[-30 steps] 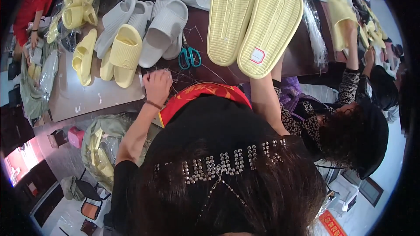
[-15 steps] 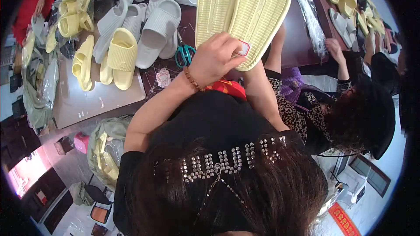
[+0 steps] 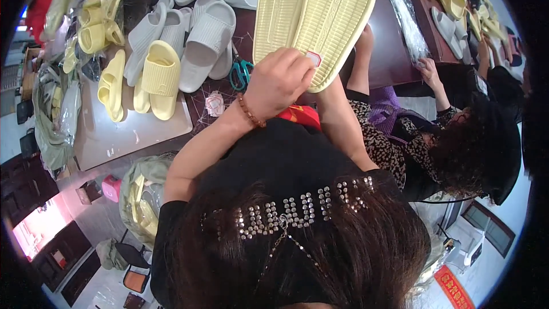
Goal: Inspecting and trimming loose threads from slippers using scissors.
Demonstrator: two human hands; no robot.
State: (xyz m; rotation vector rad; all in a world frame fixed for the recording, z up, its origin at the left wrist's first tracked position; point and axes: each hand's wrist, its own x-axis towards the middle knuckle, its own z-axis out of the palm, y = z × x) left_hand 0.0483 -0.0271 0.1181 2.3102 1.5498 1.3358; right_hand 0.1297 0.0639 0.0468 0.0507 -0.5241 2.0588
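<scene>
A pair of pale yellow slippers (image 3: 331,23) is held up in front of me, ribbed soles showing, side by side. My left hand (image 3: 280,79), with a brown bead bracelet on its wrist, is closed at the heel end of the soles. At its fingertips is a small white label (image 3: 313,59) with a red border, against the right sole. Whether the label is stuck down cannot be seen. My right forearm (image 3: 341,123) rises behind the slippers; they hide my right hand and its fingers.
Grey slippers (image 3: 209,34) and yellow slippers (image 3: 162,77) stand on the table to the left. Teal-handled scissors (image 3: 241,73) and a bundle of labels (image 3: 214,104) lie near my left wrist. A co-worker (image 3: 412,137) sits close on the right, one hand (image 3: 429,74) by clear plastic bags (image 3: 406,17).
The slippers and my left hand have shifted slightly left, the label with them. The co-worker's hand at the plastic bags has moved a little left and down.
</scene>
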